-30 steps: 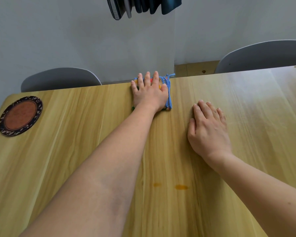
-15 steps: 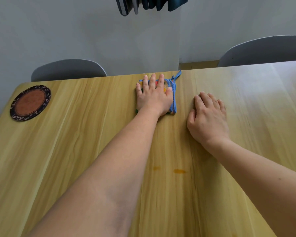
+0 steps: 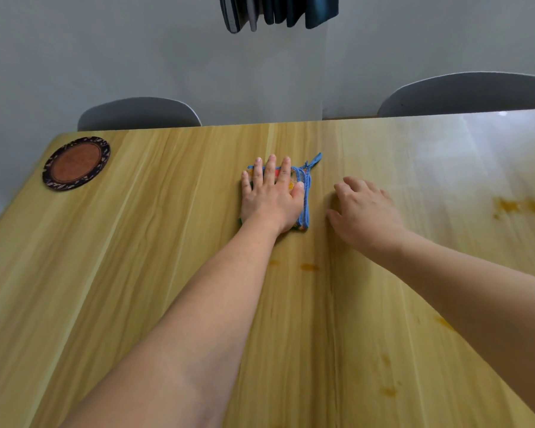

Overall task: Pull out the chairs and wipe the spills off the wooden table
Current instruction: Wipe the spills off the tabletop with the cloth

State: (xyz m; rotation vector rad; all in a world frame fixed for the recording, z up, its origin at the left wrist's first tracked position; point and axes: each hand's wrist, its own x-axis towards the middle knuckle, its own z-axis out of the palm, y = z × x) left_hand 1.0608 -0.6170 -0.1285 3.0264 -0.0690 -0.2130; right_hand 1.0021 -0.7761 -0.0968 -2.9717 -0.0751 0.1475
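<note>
A wooden table stands against a grey wall, a round coaster at its left. The left hand presses flat on a folded cloth; the right hand rests beside it, fingers loosely curled, orange spills farther right.

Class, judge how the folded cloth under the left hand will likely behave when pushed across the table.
The cloth probably slides easily: the table looks smooth and glossy. It is likely soft and floppy, lying flat under the left hand, with a loose loop trailing, so it may bunch.
</note>
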